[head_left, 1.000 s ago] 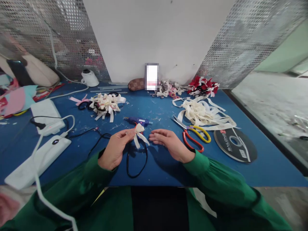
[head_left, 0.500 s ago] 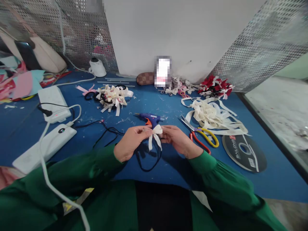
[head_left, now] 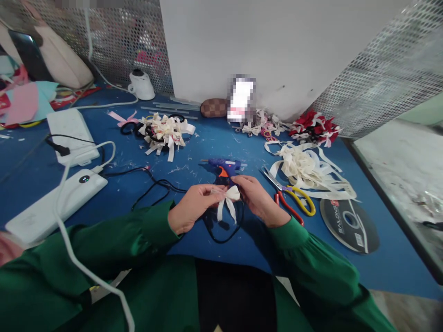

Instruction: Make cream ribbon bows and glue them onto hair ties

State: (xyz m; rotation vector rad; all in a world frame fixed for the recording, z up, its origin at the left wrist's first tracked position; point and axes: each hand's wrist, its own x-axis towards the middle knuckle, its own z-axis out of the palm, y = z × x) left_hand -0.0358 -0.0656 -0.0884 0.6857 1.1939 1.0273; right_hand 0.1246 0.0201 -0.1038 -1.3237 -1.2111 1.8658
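A white ribbon bow (head_left: 232, 193) with two hanging tails is pinched at its left side between the thumb and fingers of my left hand (head_left: 194, 205). My right hand (head_left: 258, 198) is just right of the bow, its fingertips closed at the lower end of the handle of a blue glue gun (head_left: 224, 165). The gun lies on its side with its nozzle to the left and an orange trigger showing. Part of the handle is hidden behind my right fingers. Below the bow, a black cord loops on the table.
Scissors (head_left: 299, 199) and red-handled pliers (head_left: 290, 210) lie to the right, near loose cream ribbon (head_left: 304, 166) and a black ribbon reel (head_left: 372, 230). Finished bows (head_left: 162, 131) are heaped at back left. White power banks (head_left: 74, 189) with cables lie left; a phone (head_left: 240, 99) stands behind.
My right hand has let go of the bow's right side and moved up to the glue gun handle. My left hand still holds the bow. The view has shifted slightly.
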